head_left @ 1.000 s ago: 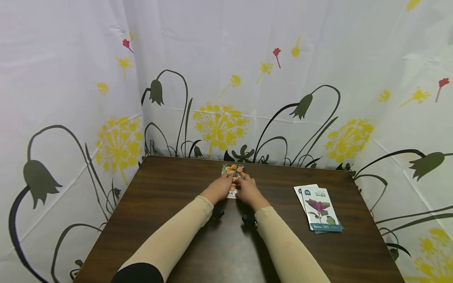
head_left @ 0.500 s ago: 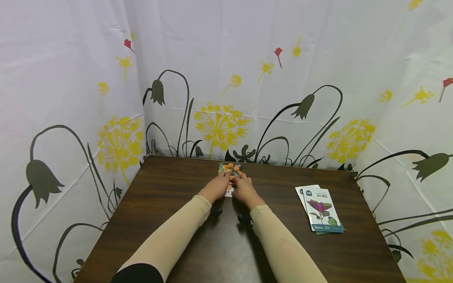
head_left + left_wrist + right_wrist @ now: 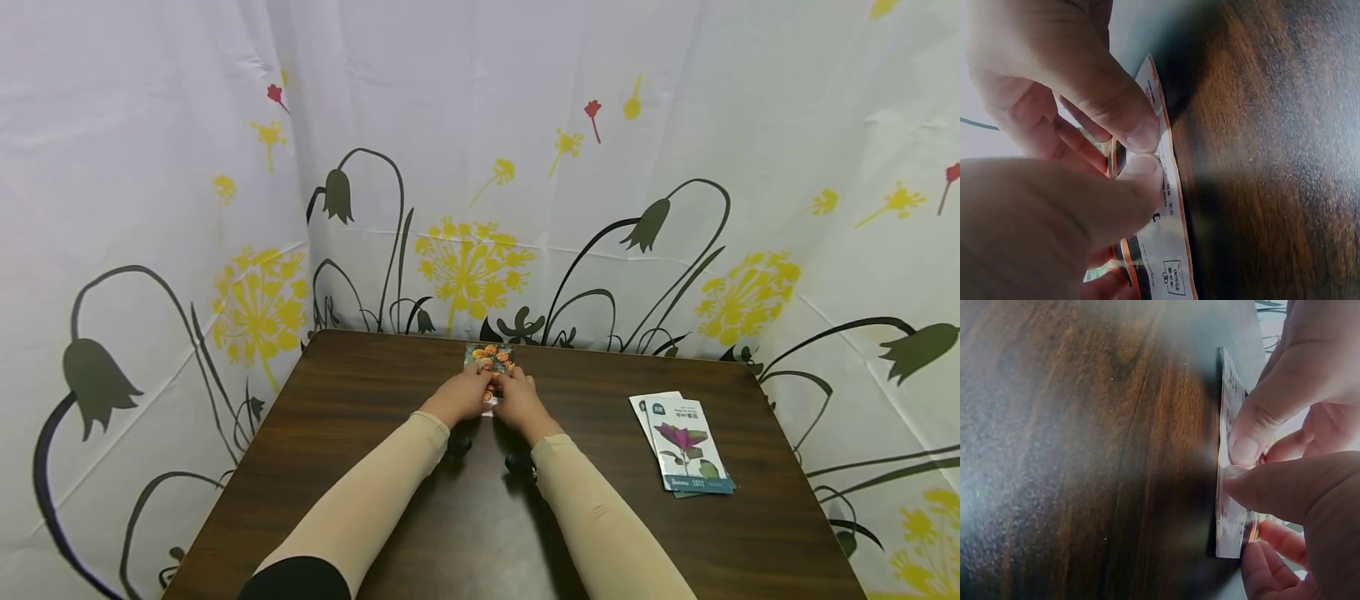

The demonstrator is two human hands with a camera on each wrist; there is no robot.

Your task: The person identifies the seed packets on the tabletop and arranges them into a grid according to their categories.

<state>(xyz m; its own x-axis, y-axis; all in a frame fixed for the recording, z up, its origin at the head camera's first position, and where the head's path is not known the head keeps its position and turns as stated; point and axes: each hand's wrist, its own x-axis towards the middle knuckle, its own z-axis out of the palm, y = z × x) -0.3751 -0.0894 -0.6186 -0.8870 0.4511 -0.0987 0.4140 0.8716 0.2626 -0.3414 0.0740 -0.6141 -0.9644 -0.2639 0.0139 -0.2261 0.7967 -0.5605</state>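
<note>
While the left hand [image 3: 461, 396] and right hand [image 3: 521, 404] pinch the packet [image 3: 491, 358], thumbs nearly meeting, its white end lies between them at six o'clock, its orange-flowered end past them at twelve. Well apart, near four, overlapping cards [image 3: 686, 442] rest on the table [image 3: 472, 533]; beyond, at twelve, hangs a curtain [image 3: 480, 108].

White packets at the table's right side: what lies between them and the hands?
The head view shows only bare brown tabletop between the white packets and the right hand, the nearer one.
</note>
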